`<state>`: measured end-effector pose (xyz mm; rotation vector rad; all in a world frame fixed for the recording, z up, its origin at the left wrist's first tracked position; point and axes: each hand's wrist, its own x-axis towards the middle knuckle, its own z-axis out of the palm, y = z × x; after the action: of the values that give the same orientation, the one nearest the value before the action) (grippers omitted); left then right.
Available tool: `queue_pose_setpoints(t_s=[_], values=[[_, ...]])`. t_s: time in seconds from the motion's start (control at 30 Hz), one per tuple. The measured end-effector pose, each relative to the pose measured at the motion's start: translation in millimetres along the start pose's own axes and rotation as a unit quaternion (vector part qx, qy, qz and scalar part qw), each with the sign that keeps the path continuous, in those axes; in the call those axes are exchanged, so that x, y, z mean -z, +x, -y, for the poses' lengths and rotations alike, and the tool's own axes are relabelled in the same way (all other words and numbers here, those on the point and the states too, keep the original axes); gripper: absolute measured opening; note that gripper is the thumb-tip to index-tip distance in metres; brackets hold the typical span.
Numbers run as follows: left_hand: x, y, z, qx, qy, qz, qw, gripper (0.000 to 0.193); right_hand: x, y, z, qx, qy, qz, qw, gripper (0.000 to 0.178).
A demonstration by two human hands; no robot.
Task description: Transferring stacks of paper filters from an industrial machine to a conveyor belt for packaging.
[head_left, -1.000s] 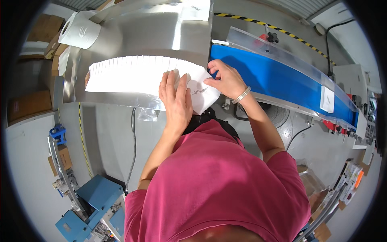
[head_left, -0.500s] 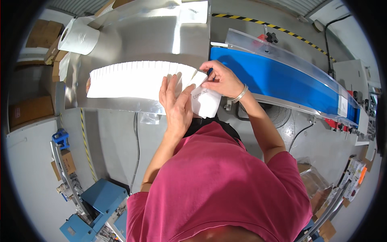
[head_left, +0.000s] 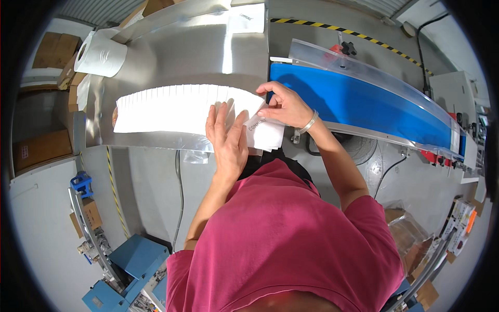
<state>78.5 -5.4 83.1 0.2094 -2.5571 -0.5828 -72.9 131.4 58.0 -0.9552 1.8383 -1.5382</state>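
Observation:
A long, slightly fanned row of flat white paper packets (head_left: 166,109) lies overlapping on the metal table. My left hand (head_left: 227,143) rests palm down over the right part of the row, its fingers stretched out and apart. At the row's right end, my right hand (head_left: 285,105) has thumb and fingers curled around the edge of the end packet (head_left: 267,134), which bears dark print. That packet hangs past the table's near corner, towards my body. How many packets the right fingers hold cannot be made out.
The shiny metal table (head_left: 176,62) carries a white roll (head_left: 101,53) at far left and a white printed sheet (head_left: 247,19) at the back. To the right runs a blue conveyor belt (head_left: 358,101) with clear side guards. A fan (head_left: 358,150) stands below it.
A small white piece on the belt has travelled farther right, towards the belt's end. My right fingers have shifted slightly at the packet edges; the left hand stays on the row.

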Motion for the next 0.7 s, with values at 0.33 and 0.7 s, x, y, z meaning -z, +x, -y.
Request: queue_pose_setpoints(t_s=[0.33, 0.7], values=[[-1, 1, -1, -0.023, -0.003, -0.003, 1.0, 0.028, 2, -1, -20, 0.031, 0.031, 0.026, 0.999, 0.042], [-2, 4, 0, 0.007, 0.04, -0.022, 0.999, 0.031, 57, -36, -67, -0.126, -0.193, -0.405, 0.885, 0.038]])
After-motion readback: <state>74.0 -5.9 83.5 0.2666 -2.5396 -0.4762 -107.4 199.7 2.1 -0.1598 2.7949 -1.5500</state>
